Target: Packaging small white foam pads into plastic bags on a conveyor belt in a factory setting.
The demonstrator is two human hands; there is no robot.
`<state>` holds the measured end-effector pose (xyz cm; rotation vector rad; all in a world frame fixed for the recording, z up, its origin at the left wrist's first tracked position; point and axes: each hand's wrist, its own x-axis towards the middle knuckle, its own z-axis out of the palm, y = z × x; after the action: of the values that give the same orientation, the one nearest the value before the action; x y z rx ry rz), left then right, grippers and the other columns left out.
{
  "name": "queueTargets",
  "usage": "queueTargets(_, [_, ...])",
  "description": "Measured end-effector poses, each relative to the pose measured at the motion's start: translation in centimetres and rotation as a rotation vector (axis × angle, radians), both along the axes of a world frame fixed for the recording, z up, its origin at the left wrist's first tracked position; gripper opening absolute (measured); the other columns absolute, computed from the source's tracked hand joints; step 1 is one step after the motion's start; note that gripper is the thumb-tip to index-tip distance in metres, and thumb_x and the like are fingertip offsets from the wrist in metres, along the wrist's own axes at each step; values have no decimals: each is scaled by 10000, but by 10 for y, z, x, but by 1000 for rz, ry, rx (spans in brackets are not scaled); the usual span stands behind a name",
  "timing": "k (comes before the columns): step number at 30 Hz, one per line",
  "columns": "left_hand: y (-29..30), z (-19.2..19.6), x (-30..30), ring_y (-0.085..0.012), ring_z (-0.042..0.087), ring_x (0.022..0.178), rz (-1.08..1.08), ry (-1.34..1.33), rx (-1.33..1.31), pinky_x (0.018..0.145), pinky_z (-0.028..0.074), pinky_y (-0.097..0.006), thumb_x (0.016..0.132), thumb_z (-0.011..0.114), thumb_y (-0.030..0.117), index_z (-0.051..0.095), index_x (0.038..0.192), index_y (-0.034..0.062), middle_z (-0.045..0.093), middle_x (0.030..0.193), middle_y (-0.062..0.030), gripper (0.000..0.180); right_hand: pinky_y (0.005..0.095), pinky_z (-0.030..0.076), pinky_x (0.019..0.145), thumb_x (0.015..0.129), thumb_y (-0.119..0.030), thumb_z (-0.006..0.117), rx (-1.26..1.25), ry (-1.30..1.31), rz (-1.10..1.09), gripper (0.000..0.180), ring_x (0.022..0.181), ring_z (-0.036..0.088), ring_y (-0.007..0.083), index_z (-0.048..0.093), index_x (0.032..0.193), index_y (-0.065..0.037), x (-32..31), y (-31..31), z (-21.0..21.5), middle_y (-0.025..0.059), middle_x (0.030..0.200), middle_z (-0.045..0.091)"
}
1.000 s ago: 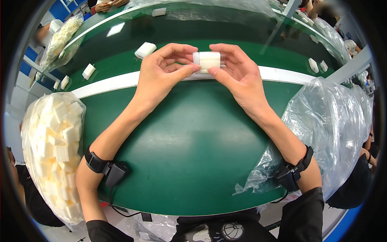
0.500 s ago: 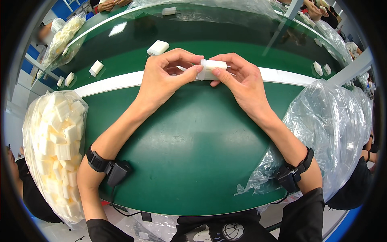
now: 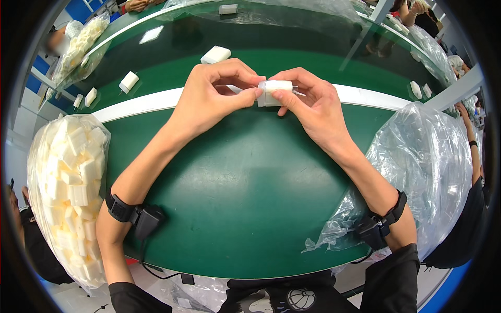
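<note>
I have the left hand [image 3: 213,96] pinching one end of a white block [image 3: 280,85], the right hand [image 3: 317,103] grasping its body.

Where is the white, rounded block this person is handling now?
In the head view's upper part, the white, rounded block is held just right of centre, between the left hand and right hand, in front of the long white strip.

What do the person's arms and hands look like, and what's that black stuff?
The left hand and right hand wear no gloves. Each arm has a black sleeve up high, then a black strap with a chunky black box. A thin black cable runs from the left box.
</note>
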<state>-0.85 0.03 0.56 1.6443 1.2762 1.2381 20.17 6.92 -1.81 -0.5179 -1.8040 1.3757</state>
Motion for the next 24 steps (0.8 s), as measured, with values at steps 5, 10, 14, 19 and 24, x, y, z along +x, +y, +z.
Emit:
queueTargets(5, [0, 7, -1, -97, 643, 801, 37, 34, -131, 740, 537, -241, 886, 755, 58, 738, 966, -25, 700, 997, -56, 117, 248, 536, 683, 964, -149, 694, 75, -60, -12, 207, 833, 645, 95, 665, 1094, 10, 0, -2, 3, 51, 948, 704])
queueTargets(10, [2, -3, -3, -113, 666, 804, -4, -32, -146, 765, 553, -257, 890, 760, 60, 735, 1000, -15, 708, 1024, -67, 135, 259, 543, 706, 967, -165, 696, 79, -114, -29, 213, 849, 654, 99, 667, 1095, 3, 2, -1, 0, 49, 964, 705])
queueTargets(14, [1, -3, -2, -139, 693, 879, 1, -74, -162, 784, 566, -274, 897, 749, 45, 713, 1083, -15, 700, 1053, -69, 199, 275, 553, 764, 976, -189, 697, 75, -51, -5, 248, 889, 663, 114, 663, 1120, 10, -2, -1, 1, 58, 998, 707])
queueTargets(19, [6, -12, -2, -177, 672, 1086, -10, 31, 208, 858, 576, -301, 871, 754, 7, 691, 1146, -8, 644, 1183, -92, 283, 306, 568, 816, 996, -190, 677, -127, 19, 18, 333, 951, 675, 160, 600, 1230, 33, 0, -2, 10, 104, 1093, 684])
queueTargets(24, [8, -14, 10, -193, 649, 1125, 56, -124, 295, 933, 578, -342, 875, 751, 16, 680, 1186, -7, 618, 1241, -113, 320, 335, 597, 831, 986, -91, 624, -188, 138, 92, 359, 1044, 669, 226, 533, 1313, 27, 4, -1, 9, 140, 1182, 623])
